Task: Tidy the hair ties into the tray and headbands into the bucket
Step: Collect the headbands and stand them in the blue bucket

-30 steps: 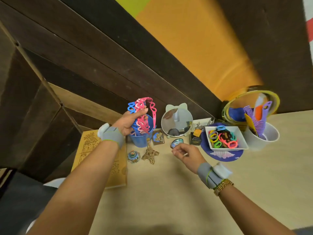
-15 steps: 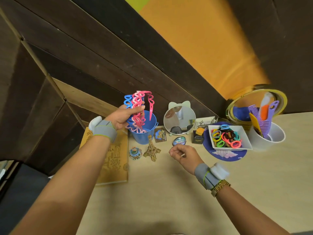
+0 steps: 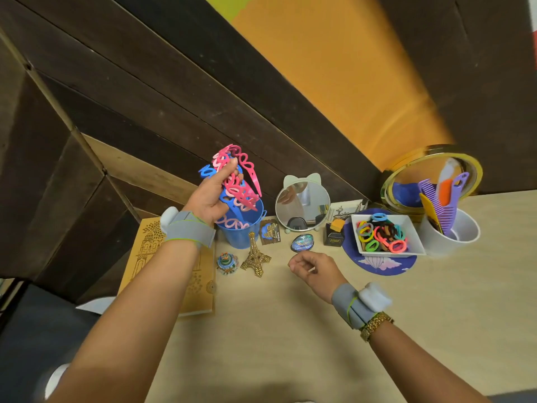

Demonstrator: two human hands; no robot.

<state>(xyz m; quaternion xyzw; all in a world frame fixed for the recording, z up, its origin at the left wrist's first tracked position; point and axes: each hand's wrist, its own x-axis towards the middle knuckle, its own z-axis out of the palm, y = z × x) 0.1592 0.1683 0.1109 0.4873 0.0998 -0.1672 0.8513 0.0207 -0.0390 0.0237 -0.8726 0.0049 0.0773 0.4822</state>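
My left hand (image 3: 213, 196) grips a bunch of pink and blue wavy headbands (image 3: 242, 187) and holds them over the small blue bucket (image 3: 242, 234); their lower ends reach into the bucket. At the right, a white square tray (image 3: 412, 242) holds several coloured hair ties (image 3: 380, 235). My right hand (image 3: 315, 270) hovers over the table in front of the small mirror, fingers curled in with nothing visible in them.
Near the bucket stand a gold Eiffel Tower figure (image 3: 255, 258), a small blue trinket (image 3: 227, 261), a fridge magnet (image 3: 270, 232) and a cat-ear mirror (image 3: 302, 205). A white cup of combs (image 3: 453, 231) and a gold-rimmed mirror (image 3: 430, 175) sit at the right. A wooden engraved book (image 3: 200, 277) lies on the left.
My left hand has turned the headbands and tipped their ends down into the bucket. My right hand has hardly moved.
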